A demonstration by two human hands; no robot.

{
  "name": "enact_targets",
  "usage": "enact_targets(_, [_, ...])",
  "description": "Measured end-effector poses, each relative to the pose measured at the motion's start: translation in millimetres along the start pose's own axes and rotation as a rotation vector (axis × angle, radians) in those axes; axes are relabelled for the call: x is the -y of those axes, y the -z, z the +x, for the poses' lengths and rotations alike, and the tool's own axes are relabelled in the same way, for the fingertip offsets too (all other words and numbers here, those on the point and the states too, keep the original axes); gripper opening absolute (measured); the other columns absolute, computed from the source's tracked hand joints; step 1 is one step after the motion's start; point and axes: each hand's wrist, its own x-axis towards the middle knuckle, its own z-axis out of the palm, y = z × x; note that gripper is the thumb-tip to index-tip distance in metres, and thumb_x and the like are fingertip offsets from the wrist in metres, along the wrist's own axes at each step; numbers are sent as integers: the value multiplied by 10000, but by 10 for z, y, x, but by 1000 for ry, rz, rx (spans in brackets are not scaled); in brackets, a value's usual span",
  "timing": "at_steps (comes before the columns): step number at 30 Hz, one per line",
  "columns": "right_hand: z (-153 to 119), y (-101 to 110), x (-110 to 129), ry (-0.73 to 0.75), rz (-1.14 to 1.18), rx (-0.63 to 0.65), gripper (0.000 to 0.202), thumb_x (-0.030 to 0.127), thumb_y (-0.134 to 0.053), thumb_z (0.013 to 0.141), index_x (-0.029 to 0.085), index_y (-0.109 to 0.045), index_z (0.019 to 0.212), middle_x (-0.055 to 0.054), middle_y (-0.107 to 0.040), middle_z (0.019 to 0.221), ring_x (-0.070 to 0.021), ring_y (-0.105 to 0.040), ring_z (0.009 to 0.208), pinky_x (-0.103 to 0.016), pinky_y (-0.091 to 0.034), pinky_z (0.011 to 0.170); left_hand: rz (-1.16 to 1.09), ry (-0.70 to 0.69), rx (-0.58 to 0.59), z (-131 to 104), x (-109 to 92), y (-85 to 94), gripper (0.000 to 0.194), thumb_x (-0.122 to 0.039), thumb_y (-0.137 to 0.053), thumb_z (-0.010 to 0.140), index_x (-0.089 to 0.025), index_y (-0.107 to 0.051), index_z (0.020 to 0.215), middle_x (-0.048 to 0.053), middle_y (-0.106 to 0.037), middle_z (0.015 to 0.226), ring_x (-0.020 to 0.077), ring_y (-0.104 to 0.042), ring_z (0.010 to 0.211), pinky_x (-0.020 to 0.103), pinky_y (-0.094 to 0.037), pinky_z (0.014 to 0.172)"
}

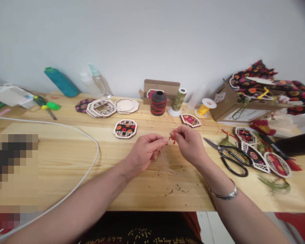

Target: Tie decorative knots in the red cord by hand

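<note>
My left hand [147, 149] and my right hand [189, 142] meet above the middle of the wooden table, fingertips a small gap apart. Both pinch a thin red cord [174, 138], which is looped at my right fingertips. A patterned octagonal piece with a white lattice frame [125, 128] lies to the left, beyond my left hand. A dark spool with red cord [158, 103] stands behind my hands. A fan-shaped piece [190, 120] lies just beyond my right hand. Black-handled scissors [228, 156] lie open to the right of my right hand.
White lattice frames [101, 107], a green spool [178, 101] and a yellow spool [206, 107] stand or lie at the back. A cardboard box [225, 105] with patterned cloth is at the right. A white cable [96, 145] curves across the left side.
</note>
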Motion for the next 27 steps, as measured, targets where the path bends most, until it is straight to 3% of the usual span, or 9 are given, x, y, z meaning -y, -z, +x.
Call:
enact_targets(3, [16,4,-13,-11,44,-3,118,200,-552,780,178,-560,665,-7,-604,616,-136,-524,591,-274,-394,597,330,-226,-66,-25,42,-20,169,-329,-688,728,-161,-704,717,-34,-510,548,56,-366,465,203,-275,439])
enact_targets(5, [21,7,-10,-40,84,7,128,205,-551,778,177,-559,653,-11,-606,617,-135,-524,594,-272,-397,595,575,-473,-127,-44,91,-25,119,-253,-659,755,-155,-705,706,-9,-544,601,88,-459,559,224,-358,522])
enact_targets(8, [18,8,20,-98,160,33,152,222,-553,777,175,-560,633,-9,-597,602,-122,-504,566,-258,-384,562,884,-760,-145,-63,170,-8,161,-191,-576,819,-132,-707,746,12,-542,630,105,-496,593,240,-389,557])
enact_targets(10, [8,6,49,-145,219,52,168,244,-558,780,175,-559,627,4,-571,566,-106,-467,518,-247,-365,526,1027,-857,-133,-63,210,12,199,-177,-531,850,-124,-706,774,28,-555,658,114,-517,612,246,-406,570])
enact_targets(15, [-26,-11,101,-254,381,111,190,290,-544,793,176,-540,641,40,-512,502,-70,-352,428,-229,-309,458,1159,-942,-139,-37,256,45,216,-194,-499,878,-140,-700,823,29,-572,678,118,-539,613,245,-433,574])
enact_targets(22, [-23,-23,76,-245,399,118,171,287,-558,773,186,-491,652,47,-498,538,-68,-360,442,-223,-276,439,1192,-930,-109,-61,240,37,191,-190,-507,859,-159,-687,802,38,-592,706,139,-562,642,275,-458,595])
enact_targets(25, [-17,-7,70,-213,343,116,190,299,-560,777,186,-495,639,50,-476,519,-75,-368,449,-228,-282,445,1162,-939,-243,-90,177,22,91,-195,-585,779,-164,-639,713,112,-598,1004,225,-570,924,397,-468,823])
enact_targets(27, [-19,4,73,-199,302,123,197,296,-558,781,186,-498,629,48,-472,512,-80,-376,453,-231,-289,451,1083,-923,-382,-92,139,17,25,-178,-607,752,-164,-592,739,149,-478,1279,295,-461,1174,484,-368,991])
